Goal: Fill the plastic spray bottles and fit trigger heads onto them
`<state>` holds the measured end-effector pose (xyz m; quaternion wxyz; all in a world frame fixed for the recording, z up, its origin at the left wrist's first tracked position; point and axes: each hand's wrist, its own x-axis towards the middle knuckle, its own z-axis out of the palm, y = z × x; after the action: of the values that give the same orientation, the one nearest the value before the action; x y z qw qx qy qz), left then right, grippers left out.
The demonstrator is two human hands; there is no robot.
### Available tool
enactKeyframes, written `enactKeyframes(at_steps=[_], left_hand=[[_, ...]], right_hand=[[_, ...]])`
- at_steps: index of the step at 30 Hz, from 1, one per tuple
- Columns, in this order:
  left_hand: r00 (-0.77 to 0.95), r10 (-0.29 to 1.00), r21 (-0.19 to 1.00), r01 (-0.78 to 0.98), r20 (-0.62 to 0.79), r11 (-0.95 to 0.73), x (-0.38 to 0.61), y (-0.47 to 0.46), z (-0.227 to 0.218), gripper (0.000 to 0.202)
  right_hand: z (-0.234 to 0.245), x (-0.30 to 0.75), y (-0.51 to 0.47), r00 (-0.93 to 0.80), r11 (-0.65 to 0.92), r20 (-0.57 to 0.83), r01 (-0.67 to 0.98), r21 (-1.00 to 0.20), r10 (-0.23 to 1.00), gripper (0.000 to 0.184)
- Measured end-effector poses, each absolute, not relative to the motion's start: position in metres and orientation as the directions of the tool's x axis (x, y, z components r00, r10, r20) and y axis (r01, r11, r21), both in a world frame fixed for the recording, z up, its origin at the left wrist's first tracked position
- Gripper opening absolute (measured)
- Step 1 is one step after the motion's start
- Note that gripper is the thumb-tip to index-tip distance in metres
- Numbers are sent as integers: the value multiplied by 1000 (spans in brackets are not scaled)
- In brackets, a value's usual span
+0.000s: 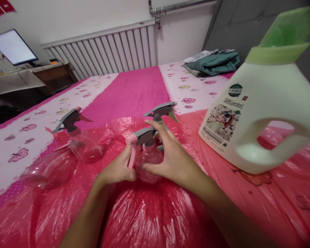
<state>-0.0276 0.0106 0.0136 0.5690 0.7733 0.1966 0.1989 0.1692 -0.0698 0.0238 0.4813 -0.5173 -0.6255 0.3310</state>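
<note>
A clear pink spray bottle [150, 159] with a grey and pink trigger head stands upright between my hands. My left hand [119, 167] grips its left side by the trigger, the fingers partly hidden behind it. Around its right side curves my right hand [177, 156], thumb on the front of the bottle. Just behind is a second sprayer with a grey and pale green trigger head [161, 109], its body mostly covered by my right hand. To the left, another pink spray bottle [86, 148] leans beside a clear pink bottle [50, 168] lying on its side.
A large white detergent jug [263, 103] with a green cap stands at the right. Red plastic sheeting [150, 213] covers the near part of the pink patterned bed [142, 86]. Folded clothes [212, 62] lie farther back. Beyond are a radiator [105, 51] and a monitor [14, 46].
</note>
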Motion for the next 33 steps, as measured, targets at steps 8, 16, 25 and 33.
enactKeyframes(at_steps=[8,16,25,33], left_hand=[[812,564,944,53,148,-325,-32,13,3,125],[831,517,930,-3,206,-367,-29,14,5,120],[805,555,938,-6,210,-346,-35,15,-2,109],[726,651,939,20,223,-343,-45,16,-8,90]], right_hand=[[24,168,-70,8,205,218,305,-930,976,109],[29,170,-69,7,159,173,352,-922,985,129],[33,168,-69,30,165,197,430,-888,980,115],[31,169,-70,-3,217,238,422,-880,971,118]])
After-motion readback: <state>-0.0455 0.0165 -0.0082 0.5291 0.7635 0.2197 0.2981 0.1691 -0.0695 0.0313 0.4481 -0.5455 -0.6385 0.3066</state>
